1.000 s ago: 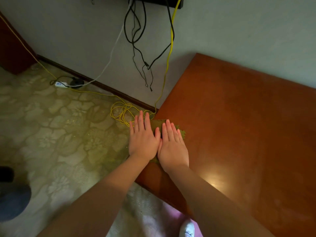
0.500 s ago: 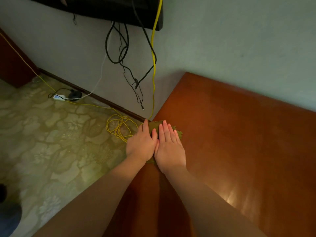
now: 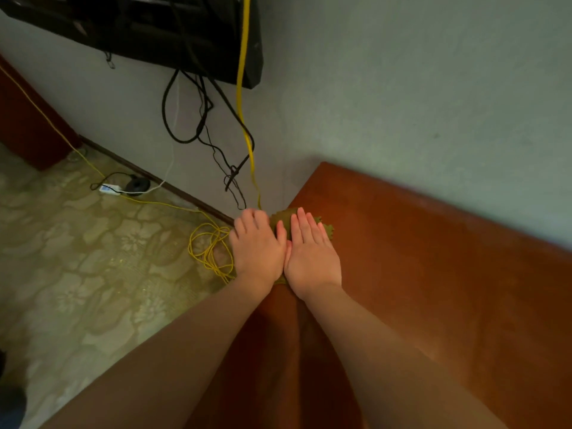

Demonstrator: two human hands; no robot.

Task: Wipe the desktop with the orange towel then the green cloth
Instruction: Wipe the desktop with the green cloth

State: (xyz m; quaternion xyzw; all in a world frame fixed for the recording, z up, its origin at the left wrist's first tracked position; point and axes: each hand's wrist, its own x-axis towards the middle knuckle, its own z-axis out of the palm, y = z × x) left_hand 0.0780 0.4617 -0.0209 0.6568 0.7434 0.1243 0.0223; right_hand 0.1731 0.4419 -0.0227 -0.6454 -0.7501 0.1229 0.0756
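A brown wooden desktop [image 3: 433,274] fills the right half of the head view. A green cloth [image 3: 282,218] lies on its left edge, close to the far corner by the wall. Both hands cover most of the cloth. My left hand [image 3: 257,250] presses its left part, with the fingers bent down over the desk edge. My right hand [image 3: 311,257] lies flat on the right part, fingers together and pointing at the wall. Only the cloth's far fringe and a sliver under the wrists show. No orange towel is in view.
The grey wall stands just past the cloth. A black wall-mounted unit [image 3: 154,32] trails black cables [image 3: 201,119] and a yellow cable down to a coil [image 3: 210,249] on the patterned floor. A white power strip [image 3: 110,189] lies by the skirting board.
Both hands have slid the green cloth away along the desk's left edge toward the far corner. My left fingers, flat before, now curl over the edge.
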